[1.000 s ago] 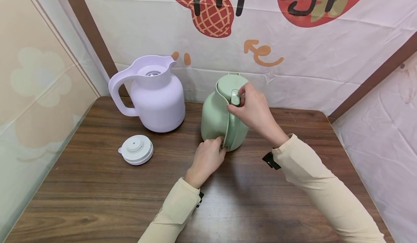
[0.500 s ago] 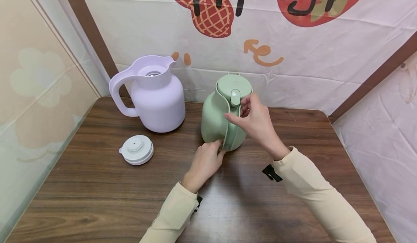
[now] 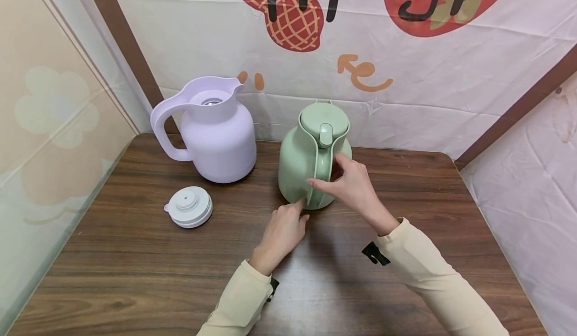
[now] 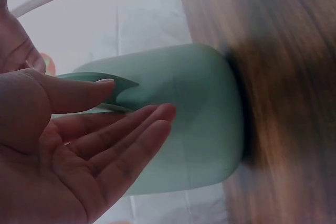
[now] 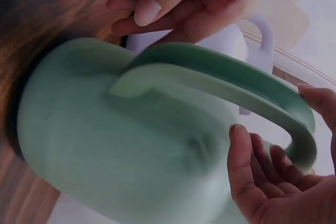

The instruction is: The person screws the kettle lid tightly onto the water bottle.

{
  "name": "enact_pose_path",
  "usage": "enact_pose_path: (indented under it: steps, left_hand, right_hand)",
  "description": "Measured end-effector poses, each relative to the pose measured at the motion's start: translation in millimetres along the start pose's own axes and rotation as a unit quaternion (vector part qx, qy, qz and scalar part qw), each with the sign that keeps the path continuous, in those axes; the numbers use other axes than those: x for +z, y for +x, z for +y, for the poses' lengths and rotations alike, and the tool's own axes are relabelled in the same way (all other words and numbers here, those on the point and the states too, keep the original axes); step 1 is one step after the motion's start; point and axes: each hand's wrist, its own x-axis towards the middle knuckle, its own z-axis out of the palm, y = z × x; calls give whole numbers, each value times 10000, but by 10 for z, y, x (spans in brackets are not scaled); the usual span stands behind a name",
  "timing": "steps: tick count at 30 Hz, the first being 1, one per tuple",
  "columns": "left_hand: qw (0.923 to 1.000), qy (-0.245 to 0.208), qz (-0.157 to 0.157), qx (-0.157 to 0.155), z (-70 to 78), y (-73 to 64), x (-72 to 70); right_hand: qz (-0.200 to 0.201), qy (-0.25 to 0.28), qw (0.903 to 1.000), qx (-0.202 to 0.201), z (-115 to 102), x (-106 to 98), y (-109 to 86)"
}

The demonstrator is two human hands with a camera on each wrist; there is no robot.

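A light green thermos jug (image 3: 295, 168) stands upright on the table, its round lid (image 3: 324, 119) seated in the top and its handle (image 3: 322, 168) towards me. My right hand (image 3: 353, 186) is spread around the handle, thumb on one side and loosely bent fingers on the other. In the right wrist view, gaps show between these fingers (image 5: 252, 166) and the handle. My left hand (image 3: 281, 233) is at the handle's lower end, index fingertip at or very near the jug. The left wrist view shows its fingers (image 4: 131, 150) nearly straight, gripping nothing.
A lilac jug (image 3: 218, 135) with an uncovered top stands left of the green one. Its white round stopper (image 3: 190, 207) lies upside down in front. The wooden table (image 3: 135, 271) meets a printed cloth wall (image 3: 414, 100) behind the jugs.
My right hand has slid down from the lid's button to the middle of the handle. The left hand has drawn slightly back from the handle's lower end. The jug has stayed put.
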Motion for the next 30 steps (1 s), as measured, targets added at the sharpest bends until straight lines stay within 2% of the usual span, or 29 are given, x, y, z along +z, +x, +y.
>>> enact_pose_path:
  steps: [5, 10, 15, 25, 30]
  left_hand:
    - [9990, 165, -307, -270, -63, -41, 41]
    - [9960, 313, -591, -592, -157, -83, 111]
    - [9923, 351, -898, -783, -263, -123, 167]
    - [9777, 609, -1709, -1063, -390, -180, 263]
    - [9745, 532, -1867, -1128, -431, -208, 286]
  right_hand:
    - [-156, -133, 9998, 7, 69, 79, -49]
    - [-416, -37, 9989, 210, 98, 144, -77]
    - [-608, -76, 9973, 416, 126, 212, -116]
    - [-570, -147, 9970, 502, 198, 343, -219]
    - [-382, -191, 9980, 467, 223, 400, -251]
